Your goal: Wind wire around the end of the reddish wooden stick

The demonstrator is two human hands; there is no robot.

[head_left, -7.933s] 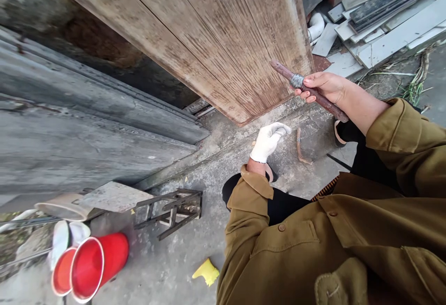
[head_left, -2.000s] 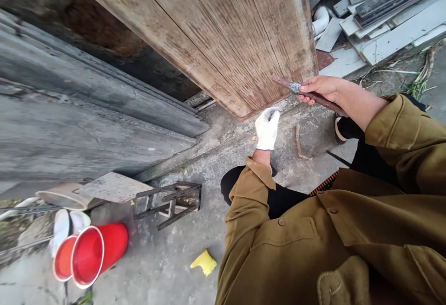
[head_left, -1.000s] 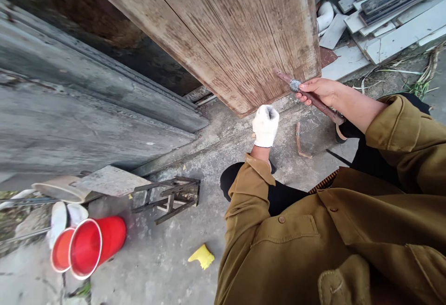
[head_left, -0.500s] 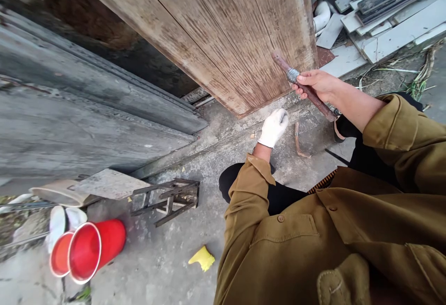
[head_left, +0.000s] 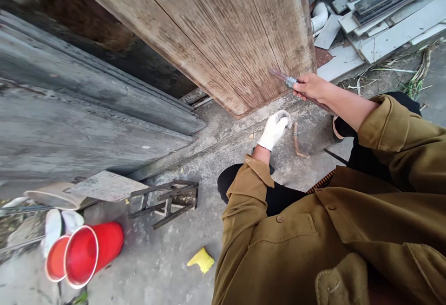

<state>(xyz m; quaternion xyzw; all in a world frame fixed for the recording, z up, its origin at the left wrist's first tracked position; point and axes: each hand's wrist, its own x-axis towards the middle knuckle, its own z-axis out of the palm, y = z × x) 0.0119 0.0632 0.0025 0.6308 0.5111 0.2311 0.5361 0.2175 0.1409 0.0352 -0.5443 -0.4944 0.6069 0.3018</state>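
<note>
My bare right hand point(head_left: 311, 87) is closed round a reddish-brown stick point(head_left: 278, 74) that has silvery wire point(head_left: 290, 81) wound about it just ahead of my fingers. Motion blurs the stick's far end, which lies in front of the wooden panel point(head_left: 240, 40). Lower and to the left, my left hand point(head_left: 275, 129) wears a white glove; its fingers are curled together as in a pinch. Anything between them is too small to make out. On the concrete beside the glove lies a thin bent brown piece point(head_left: 297, 141).
Red buckets point(head_left: 109, 247) lie on their sides at lower left, near a small wooden stool frame point(head_left: 174, 203). A yellow scrap point(head_left: 201, 259) is on the ground. Stacked boards and tiles point(head_left: 393, 31) fill the upper right, beside a white pipe point(head_left: 319, 16). Grey planks point(head_left: 87, 105) stand at left.
My right hand has shifted slightly left and down, and the stick's far end has dropped. My gloved left hand has turned a little, its fingertips moving slightly right.
</note>
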